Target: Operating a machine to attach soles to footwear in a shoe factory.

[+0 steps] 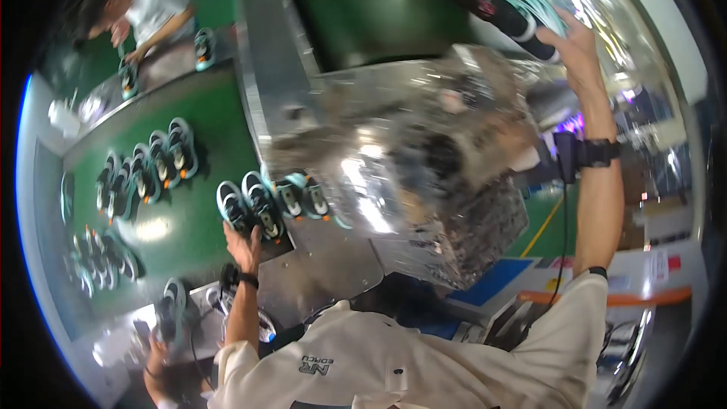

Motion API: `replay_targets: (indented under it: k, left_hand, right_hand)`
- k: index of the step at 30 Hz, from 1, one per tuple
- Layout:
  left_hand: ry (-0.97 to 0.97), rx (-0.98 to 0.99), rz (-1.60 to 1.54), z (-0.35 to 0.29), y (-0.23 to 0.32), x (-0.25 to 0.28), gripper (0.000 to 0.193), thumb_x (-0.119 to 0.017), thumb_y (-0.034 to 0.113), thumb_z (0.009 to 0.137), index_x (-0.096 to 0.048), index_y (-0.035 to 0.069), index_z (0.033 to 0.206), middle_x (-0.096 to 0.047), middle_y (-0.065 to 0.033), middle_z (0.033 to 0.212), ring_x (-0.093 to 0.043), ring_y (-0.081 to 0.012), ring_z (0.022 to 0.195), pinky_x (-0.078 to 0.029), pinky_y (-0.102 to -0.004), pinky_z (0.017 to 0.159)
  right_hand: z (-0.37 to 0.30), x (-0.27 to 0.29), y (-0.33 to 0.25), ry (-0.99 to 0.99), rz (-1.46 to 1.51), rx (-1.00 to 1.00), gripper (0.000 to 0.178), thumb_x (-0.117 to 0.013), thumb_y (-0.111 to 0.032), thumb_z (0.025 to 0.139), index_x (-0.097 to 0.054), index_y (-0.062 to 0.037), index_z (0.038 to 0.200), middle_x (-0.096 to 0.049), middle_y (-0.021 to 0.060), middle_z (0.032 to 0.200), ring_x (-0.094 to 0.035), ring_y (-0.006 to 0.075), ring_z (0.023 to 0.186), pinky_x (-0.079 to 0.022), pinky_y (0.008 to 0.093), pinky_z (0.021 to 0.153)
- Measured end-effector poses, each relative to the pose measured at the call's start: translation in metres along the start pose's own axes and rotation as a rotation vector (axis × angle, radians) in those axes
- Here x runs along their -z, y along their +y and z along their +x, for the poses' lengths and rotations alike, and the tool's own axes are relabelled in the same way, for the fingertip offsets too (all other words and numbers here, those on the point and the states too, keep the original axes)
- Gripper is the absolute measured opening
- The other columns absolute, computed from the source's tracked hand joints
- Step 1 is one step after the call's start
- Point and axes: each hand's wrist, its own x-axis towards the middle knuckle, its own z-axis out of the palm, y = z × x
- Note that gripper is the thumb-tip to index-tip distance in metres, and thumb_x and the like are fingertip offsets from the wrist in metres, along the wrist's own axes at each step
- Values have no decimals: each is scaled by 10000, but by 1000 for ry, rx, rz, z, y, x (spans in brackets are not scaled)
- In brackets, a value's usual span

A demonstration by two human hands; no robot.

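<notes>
My right hand [573, 44], raised at the far right, is closed round one end of a black-and-white shoe [488, 4] with a teal sole, smeared by motion. My left hand [242, 248] is at the near edge of a green belt, its fingers and thumb round the near end of a black-and-white sneaker [232, 203] with a teal sole. Touching that sneaker on its right stands a matching one [260, 201]. Two more sneakers [303, 195] follow further right, partly hidden by a blurred, shiny, plastic-wrapped block.
The wrapped block [424, 174] fills the middle. Rows of sneakers [148, 159] stand on the green belt [216, 113] at left. A person [155, 4] handles a shoe at the far left. Another person's hand [157, 352] holds a shoe [173, 307] at the near left. A metal ledge [333, 257] borders the belt.
</notes>
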Motion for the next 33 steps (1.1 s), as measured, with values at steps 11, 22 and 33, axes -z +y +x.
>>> replay_targets:
  k: [11,22,33]
  left_hand:
    - [-1753,-9,-1100,-167,330,55,667,-586,486,935,-477,-17,1358,-543,-248,1333,-556,-402,1207,-427,-505,1047]
    - [-2559,491,-791,-408,446,30,720,-431,574,954,-431,1,1390,-585,-183,1280,-609,-321,1107,-505,-473,935]
    - [-2439,-695,-529,-674,392,53,628,-610,134,936,-319,-30,1468,-529,-147,1334,-543,-195,1177,-444,-328,1005]
  right_hand:
    - [-267,208,-16,663,441,-46,309,-670,-28,824,-677,6,1131,-694,107,1005,-657,146,884,-519,258,810]
    - [-643,215,-20,859,266,-648,480,-700,-243,844,-583,27,1222,-709,97,913,-657,144,786,-525,273,677]
    - [-920,117,-91,1791,422,-711,711,-765,-142,774,-440,5,1389,-576,82,1244,-583,156,1076,-460,299,942]
